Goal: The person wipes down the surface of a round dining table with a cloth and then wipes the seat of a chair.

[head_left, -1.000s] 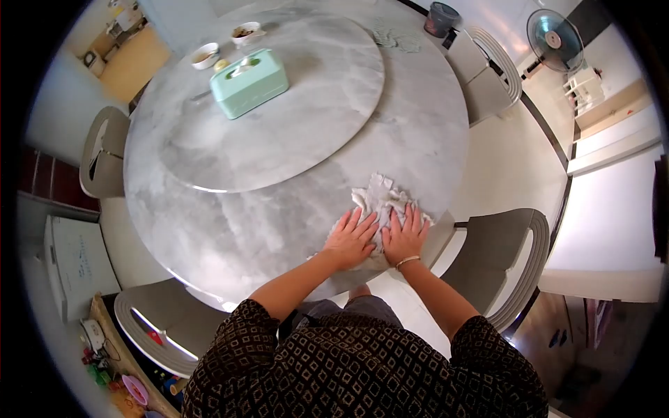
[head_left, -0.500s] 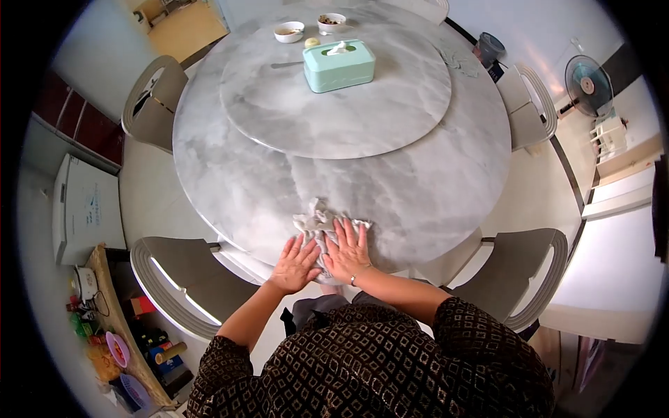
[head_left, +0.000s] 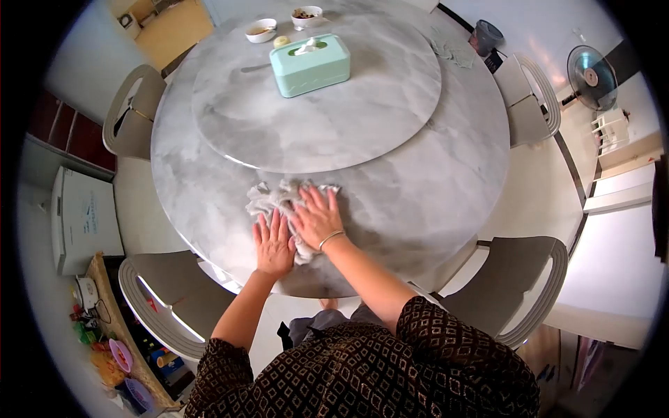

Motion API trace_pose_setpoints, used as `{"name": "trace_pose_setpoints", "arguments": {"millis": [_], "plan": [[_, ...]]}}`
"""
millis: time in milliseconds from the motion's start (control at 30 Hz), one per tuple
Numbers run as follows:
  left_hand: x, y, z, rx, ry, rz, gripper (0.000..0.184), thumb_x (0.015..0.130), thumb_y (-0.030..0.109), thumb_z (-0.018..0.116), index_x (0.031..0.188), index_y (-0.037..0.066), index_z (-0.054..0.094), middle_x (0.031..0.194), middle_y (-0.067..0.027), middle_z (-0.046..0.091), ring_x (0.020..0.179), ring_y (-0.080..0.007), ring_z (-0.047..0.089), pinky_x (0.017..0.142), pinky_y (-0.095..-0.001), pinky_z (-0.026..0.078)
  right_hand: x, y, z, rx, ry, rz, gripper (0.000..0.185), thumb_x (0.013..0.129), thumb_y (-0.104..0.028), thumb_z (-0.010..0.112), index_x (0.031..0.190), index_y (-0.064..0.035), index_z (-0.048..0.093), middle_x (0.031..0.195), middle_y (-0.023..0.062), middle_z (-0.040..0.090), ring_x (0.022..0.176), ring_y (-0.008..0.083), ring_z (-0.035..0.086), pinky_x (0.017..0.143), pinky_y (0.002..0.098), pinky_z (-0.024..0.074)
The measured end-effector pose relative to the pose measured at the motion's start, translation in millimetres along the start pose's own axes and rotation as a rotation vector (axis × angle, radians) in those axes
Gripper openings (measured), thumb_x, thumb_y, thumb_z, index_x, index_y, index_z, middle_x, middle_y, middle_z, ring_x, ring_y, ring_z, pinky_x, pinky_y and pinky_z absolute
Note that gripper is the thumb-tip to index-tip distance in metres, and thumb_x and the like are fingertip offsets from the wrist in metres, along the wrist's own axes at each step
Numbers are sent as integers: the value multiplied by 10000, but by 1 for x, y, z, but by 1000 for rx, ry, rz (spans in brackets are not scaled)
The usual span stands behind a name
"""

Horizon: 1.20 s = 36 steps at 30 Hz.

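A crumpled whitish-grey cloth (head_left: 261,202) lies on the near part of the round marbled table (head_left: 432,209). My left hand (head_left: 275,249) rests flat on its near left side, fingers stretched forward. Just right of it and a little farther forward, my right hand (head_left: 318,219) presses on the cloth with fingers out flat and a bracelet at the wrist. Both palms cover part of the cloth. Beyond the hands is the raised turntable (head_left: 306,139), its near rim close to the cloth's far edge.
On the turntable stand a mint-green tissue box (head_left: 311,73), two white bowls (head_left: 260,31), a small pale round item (head_left: 281,42) and a flat utensil handle (head_left: 255,68). Chairs (head_left: 498,285) surround the table. A fan (head_left: 591,76) stands at right, a cluttered shelf (head_left: 104,306) at left.
Both hands have pushed the cloth forward and to the left, away from the table's near edge toward the turntable. The camera view has shifted slightly too.
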<state>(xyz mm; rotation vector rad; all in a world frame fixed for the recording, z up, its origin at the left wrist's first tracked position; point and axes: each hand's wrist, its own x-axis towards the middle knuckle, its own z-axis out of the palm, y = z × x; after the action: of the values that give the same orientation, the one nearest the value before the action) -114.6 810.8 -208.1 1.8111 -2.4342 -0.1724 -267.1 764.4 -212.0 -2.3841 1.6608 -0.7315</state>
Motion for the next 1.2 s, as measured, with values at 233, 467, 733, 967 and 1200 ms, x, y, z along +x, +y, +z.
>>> {"name": "trace_pose_setpoints", "arguments": {"millis": [233, 467, 733, 967, 1200], "plan": [[112, 118, 15, -137, 0, 177, 590, 867, 327, 459, 1374, 71, 304, 1445, -139, 254, 1323, -403, 204, 1081, -503, 127, 5, 156, -76, -219, -86, 395, 381, 893, -389, 407, 1192, -213, 564, 1355, 73, 426, 1294, 248, 312, 1069, 513, 130], [203, 241, 28, -139, -196, 310, 586, 904, 383, 375, 1404, 103, 249, 1476, -83, 194, 1362, -326, 138, 1096, -478, 82, -4, 281, -135, -368, -46, 622, 445, 889, -412, 405, 1304, -258, 447, 1417, 64, 335, 1328, 244, 245, 1071, 516, 111], [285, 309, 39, -142, -205, 385, 577, 912, 386, 362, 1416, 137, 230, 1493, -28, 150, 1377, -295, 93, 1099, -469, 107, 13, 361, -172, -442, -178, 955, 515, 901, -450, 327, 1383, -272, 298, 1460, 163, 198, 1354, 326, 163, 1035, 600, 87], [317, 325, 49, -207, -148, 373, 578, 908, 387, 365, 1406, 112, 257, 1480, -55, 187, 1368, -305, 124, 1098, -480, 114, 62, 385, -192, -322, -332, 1113, 526, 884, -472, 326, 1394, -375, 238, 1488, 168, 112, 1374, 337, 78, 1034, 612, 83], [297, 308, 52, -224, -99, 341, 594, 893, 362, 406, 1394, 74, 269, 1463, -92, 222, 1346, -316, 186, 1095, -443, 157, 67, 359, -160, -373, -297, 831, 498, 897, -437, 306, 1389, -381, 257, 1500, 69, 127, 1378, 287, 79, 1061, 574, 35]]}}
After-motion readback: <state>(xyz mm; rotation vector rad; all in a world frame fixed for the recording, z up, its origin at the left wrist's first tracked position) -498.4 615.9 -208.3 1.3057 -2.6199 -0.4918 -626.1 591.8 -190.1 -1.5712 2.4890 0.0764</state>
